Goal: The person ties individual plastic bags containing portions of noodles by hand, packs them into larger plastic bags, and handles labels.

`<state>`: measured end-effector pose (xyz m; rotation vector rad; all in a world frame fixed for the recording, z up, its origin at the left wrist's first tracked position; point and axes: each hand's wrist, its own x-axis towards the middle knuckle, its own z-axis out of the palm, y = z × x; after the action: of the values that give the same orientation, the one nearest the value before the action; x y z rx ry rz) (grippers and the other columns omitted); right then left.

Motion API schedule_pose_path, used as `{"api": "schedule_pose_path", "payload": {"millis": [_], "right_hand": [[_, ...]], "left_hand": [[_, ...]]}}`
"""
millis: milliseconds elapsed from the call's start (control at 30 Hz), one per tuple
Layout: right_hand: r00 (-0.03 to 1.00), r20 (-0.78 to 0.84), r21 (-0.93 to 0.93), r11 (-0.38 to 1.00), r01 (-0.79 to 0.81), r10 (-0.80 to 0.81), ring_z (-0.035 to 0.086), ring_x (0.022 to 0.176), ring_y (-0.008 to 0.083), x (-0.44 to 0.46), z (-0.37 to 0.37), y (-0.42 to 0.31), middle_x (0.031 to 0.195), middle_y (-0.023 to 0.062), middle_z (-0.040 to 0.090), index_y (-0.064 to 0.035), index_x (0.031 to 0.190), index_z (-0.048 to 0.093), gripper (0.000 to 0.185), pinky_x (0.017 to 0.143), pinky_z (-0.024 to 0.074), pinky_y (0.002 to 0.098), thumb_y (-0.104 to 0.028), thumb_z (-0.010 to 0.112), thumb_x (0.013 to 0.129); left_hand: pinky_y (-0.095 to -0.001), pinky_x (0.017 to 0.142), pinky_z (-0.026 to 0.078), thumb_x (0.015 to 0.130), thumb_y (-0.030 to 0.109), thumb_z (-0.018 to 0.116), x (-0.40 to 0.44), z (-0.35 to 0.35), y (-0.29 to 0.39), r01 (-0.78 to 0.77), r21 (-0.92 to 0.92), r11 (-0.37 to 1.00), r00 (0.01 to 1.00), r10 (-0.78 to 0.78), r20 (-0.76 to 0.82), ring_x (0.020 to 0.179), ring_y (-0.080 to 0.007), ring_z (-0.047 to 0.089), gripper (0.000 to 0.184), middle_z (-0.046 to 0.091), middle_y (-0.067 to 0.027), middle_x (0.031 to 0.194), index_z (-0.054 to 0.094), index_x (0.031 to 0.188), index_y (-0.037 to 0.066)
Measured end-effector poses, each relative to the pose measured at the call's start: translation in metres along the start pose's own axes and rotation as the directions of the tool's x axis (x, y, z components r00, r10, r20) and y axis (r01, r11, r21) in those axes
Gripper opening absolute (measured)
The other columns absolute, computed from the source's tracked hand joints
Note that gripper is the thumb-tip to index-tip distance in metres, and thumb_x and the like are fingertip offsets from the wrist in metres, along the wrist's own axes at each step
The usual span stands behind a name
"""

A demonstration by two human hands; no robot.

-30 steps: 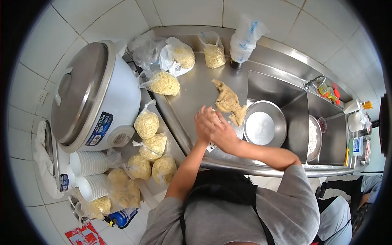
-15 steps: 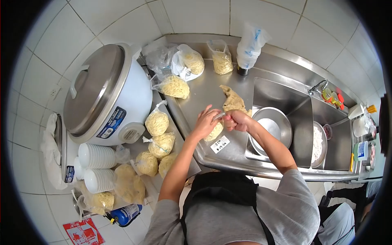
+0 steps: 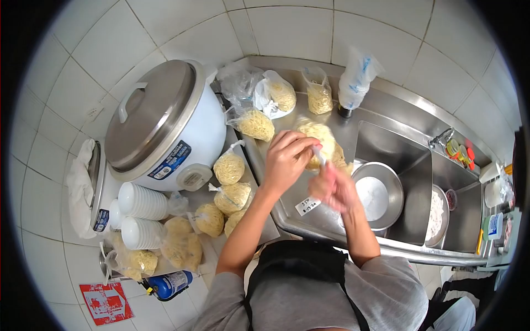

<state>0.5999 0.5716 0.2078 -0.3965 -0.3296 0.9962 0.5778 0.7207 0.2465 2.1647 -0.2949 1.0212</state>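
Note:
A clear plastic bag of pale yellow noodles (image 3: 316, 132) is held up over the steel counter, its twisted neck pointing toward me. My left hand (image 3: 288, 161) is closed, pinching that neck between thumb and fingers. Just below it, at the neck's loose end, my right hand (image 3: 334, 188) is smeared by motion, so its grip is unclear. Partly hidden behind the bag lies a crumpled light-brown thing (image 3: 343, 160). Beside my left wrist, a white label with handwriting (image 3: 307, 206) rests on the counter.
Several noodle bags (image 3: 231, 196) stand to the left near a large rice cooker (image 3: 152, 118) and stacked white bowls (image 3: 142, 199). A steel bowl (image 3: 395, 187) sits in the sink at right. A wrapped stack of cups (image 3: 358, 80) stands behind.
The noodle bag has swung up from below my hands to beyond them, over the brown thing. My right hand has moved down below my left. The view has shifted slightly.

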Motion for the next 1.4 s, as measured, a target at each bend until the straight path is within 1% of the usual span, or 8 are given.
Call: {"api": "schedule_pose_path", "payload": {"millis": [100,133,267,467,600,800,900,1400], "right_hand": [[0.800,0.584,0.054,0.976,-0.211,0.141,0.047,0.057,0.0161,0.011,0.016,0.030,0.060,0.0022,0.041,-0.0085,0.074,0.047,0.026,0.056,0.0417,0.0307,-0.028,0.049,0.091],[0.913,0.401,-0.585,0.788,0.192,0.075,0.051,0.062,0.0162,0.009,0.003,0.028,0.065,0.0034,0.047,-0.0056,0.078,0.050,0.024,0.058,0.0434,0.0304,-0.027,0.053,0.089],[0.751,0.313,-0.786,0.603,-0.138,0.581,0.057,0.077,0.0113,0.064,-0.036,-0.030,0.085,0.0029,0.063,0.0008,0.093,0.064,0.017,0.069,0.0458,0.0262,-0.012,0.062,0.082],[0.919,0.293,-0.954,0.013,0.300,0.263,0.058,0.070,0.0208,0.086,-0.026,-0.040,0.077,0.0110,0.064,-0.0004,0.092,0.065,0.018,0.066,0.0454,0.0294,-0.015,0.062,0.082],[0.994,0.019,-0.991,-0.132,0.033,0.109,0.057,0.074,0.0269,0.069,-0.022,-0.014,0.078,0.0127,0.061,0.0000,0.088,0.064,0.016,0.064,0.0453,0.0329,-0.012,0.062,0.078],[0.774,0.627,-0.633,-0.524,0.570,0.083,0.054,0.073,0.0277,0.058,-0.052,0.005,0.075,0.0114,0.056,-0.0009,0.076,0.060,0.007,0.063,0.0440,0.0377,-0.006,0.062,0.071],[0.781,0.611,-0.708,-0.530,0.467,-0.127,0.054,0.074,0.0289,0.046,-0.060,0.011,0.078,0.0127,0.056,-0.0023,0.075,0.061,0.007,0.064,0.0447,0.0366,-0.006,0.065,0.070],[0.815,-0.125,-0.989,0.008,-0.146,-0.566,0.062,0.069,0.0220,0.012,-0.118,0.082,0.081,0.0147,0.063,0.0062,0.084,0.064,0.015,0.063,0.0488,0.0286,-0.004,0.058,0.075]], "left_hand": [[-0.0323,0.070,0.046,0.065,-0.004,0.067,0.002,-0.039,0.042,-0.020,-0.334,0.942,0.997,0.045,0.065,0.078,-0.0213,0.058,0.016,0.061,-0.0069,0.080,0.067,0.079,0.004],[-0.0321,0.074,0.045,0.065,-0.006,0.067,-0.003,-0.042,0.041,0.069,-0.421,0.905,0.986,0.004,0.169,0.082,-0.0207,0.057,0.017,0.059,-0.0059,0.081,0.067,0.079,0.004],[-0.0316,0.084,0.043,0.066,-0.006,0.066,-0.018,-0.052,0.027,0.252,-0.366,0.896,0.911,-0.093,0.401,0.090,-0.0200,0.054,0.018,0.054,-0.0042,0.088,0.067,0.080,0.004],[-0.0250,0.075,0.043,0.082,0.011,0.064,-0.066,-0.021,-0.039,0.583,-0.251,0.773,0.806,-0.513,0.295,0.089,-0.0104,0.051,0.012,0.054,-0.0027,0.094,0.064,0.090,0.003],[-0.0195,0.073,0.044,0.087,0.011,0.057,-0.095,0.001,-0.053,0.770,-0.524,0.365,0.572,-0.760,0.310,0.083,-0.0059,0.055,0.021,0.061,-0.0060,0.098,0.058,0.102,-0.004],[-0.0233,0.073,0.045,0.088,0.016,0.054,-0.118,0.012,-0.065,0.823,-0.515,0.239,0.471,-0.794,0.384,0.082,-0.0129,0.059,0.020,0.063,-0.0049,0.095,0.060,0.099,0.000],[-0.0318,0.079,0.042,0.087,0.018,0.054,-0.132,0.033,-0.074,0.736,-0.110,0.668,0.675,-0.713,0.191,0.085,-0.0203,0.058,0.018,0.061,-0.0044,0.091,0.061,0.098,0.006],[-0.0359,0.086,0.037,0.079,0.022,0.059,-0.159,0.082,-0.074,0.787,-0.006,0.617,0.617,-0.787,0.014,0.095,-0.0244,0.052,0.019,0.058,-0.0087,0.091,0.063,0.085,0.004]]}}
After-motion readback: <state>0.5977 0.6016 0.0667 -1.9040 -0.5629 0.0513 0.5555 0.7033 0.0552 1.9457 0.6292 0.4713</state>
